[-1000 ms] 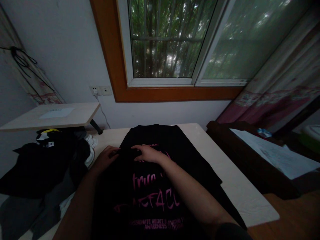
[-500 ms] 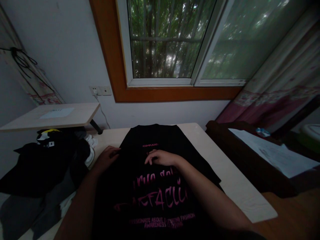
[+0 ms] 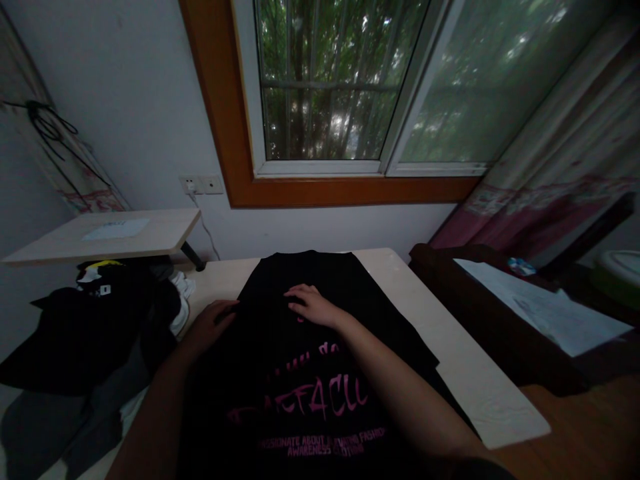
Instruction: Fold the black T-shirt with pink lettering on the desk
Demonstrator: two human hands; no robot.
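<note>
A black T-shirt with pink lettering is spread over the pale table, its narrower end toward the window. My right hand lies palm down on the upper middle of the shirt, fingers stretched to the left and covering part of the small print. At the shirt's left edge is my left hand, its fingertips touching the dark cloth and its thumb a little apart from them. Dim light hides how the fabric lies under both hands.
Dark clothes are heaped at the left, beneath a small raised shelf with a paper on it. The pale table shows right of the shirt. Beyond it, a white sheet lies on a dark brown surface. A window is ahead.
My right hand has slid a little away from me and to the left over the shirt, its fingers straighter now. The left hand stays at the edge, nearly unmoved.
</note>
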